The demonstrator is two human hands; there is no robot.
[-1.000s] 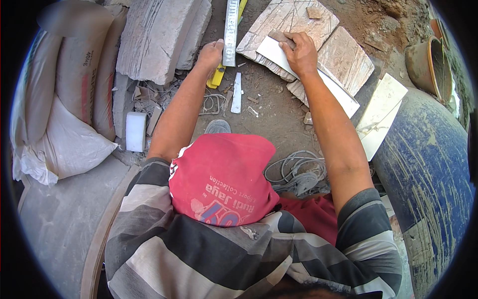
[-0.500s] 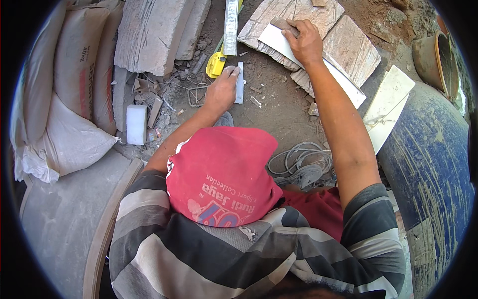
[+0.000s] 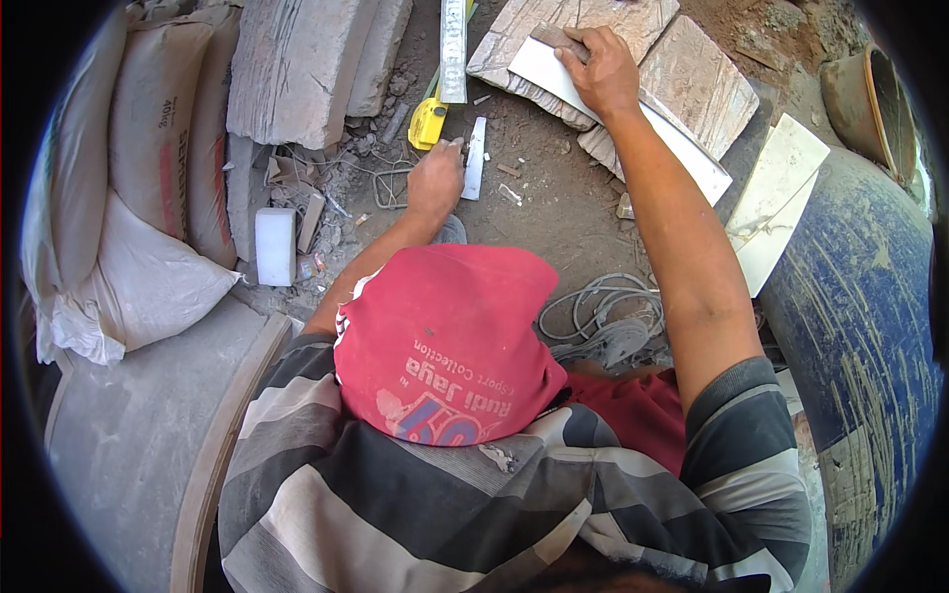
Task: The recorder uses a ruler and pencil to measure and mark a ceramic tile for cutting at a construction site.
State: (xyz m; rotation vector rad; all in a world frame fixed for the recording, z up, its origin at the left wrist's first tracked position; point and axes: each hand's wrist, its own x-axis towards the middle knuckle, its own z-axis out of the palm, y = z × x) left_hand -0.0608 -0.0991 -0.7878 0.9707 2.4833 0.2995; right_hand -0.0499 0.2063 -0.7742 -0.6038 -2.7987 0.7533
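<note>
My right hand (image 3: 605, 74) is closed round the end of a small brown block (image 3: 557, 40). The block rests at the upper end of a long white tile strip (image 3: 692, 168), which lies across rough stone slabs (image 3: 697, 94); my wrist and forearm cover part of the strip. My left hand (image 3: 436, 178) is curled closed just above the ground, and whatever its fingers hold is hidden. Close to its right lies a narrow white offcut (image 3: 475, 158). A yellow tape measure (image 3: 428, 123) sits just beyond its knuckles, beside a pale metal bar (image 3: 453, 49).
Thick stone slabs (image 3: 297, 69) and filled sacks (image 3: 148, 119) stand at left, near a white block (image 3: 275, 245). Coiled cord (image 3: 603, 316) lies in the middle. At right are white tile pieces (image 3: 781, 198), a blue drum (image 3: 860, 326) and a bucket (image 3: 858, 109). A red cap (image 3: 445, 346) fills the centre.
My left hand has curled its fingers and drawn slightly off the white offcut, which now stands apart and tilted. My right hand stays at the brown block with little movement.
</note>
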